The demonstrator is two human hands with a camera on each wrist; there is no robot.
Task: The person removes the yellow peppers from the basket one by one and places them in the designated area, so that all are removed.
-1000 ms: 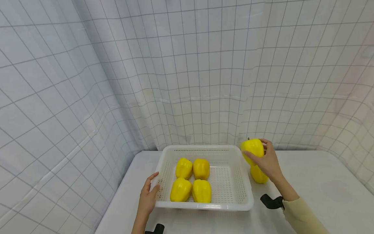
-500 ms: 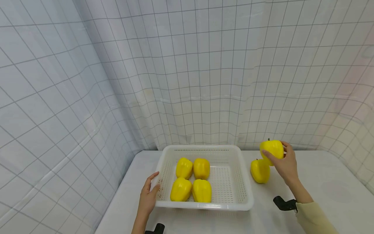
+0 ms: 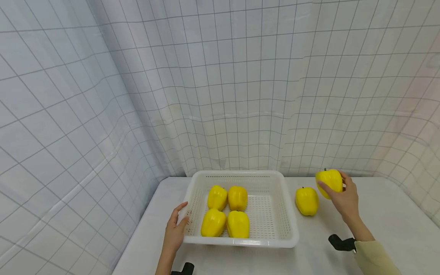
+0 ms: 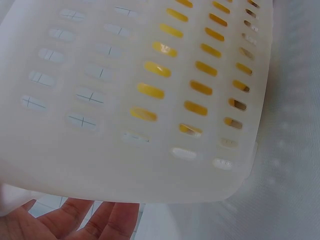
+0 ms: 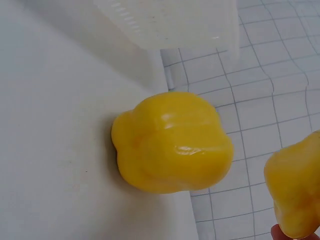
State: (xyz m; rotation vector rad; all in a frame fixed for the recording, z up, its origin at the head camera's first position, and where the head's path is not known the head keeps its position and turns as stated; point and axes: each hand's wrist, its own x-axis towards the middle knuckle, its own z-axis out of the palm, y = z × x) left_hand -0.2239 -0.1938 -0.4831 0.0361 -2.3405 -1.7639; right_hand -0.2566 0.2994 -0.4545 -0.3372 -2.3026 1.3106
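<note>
On a white table walled by grid-lined white curtains, the right hand curls its fingers round a glossy yellow bell pepper held just right of another yellow pepper (standing beside the basket), while the left hand grips the white perforated plastic basket holding four more.
</note>
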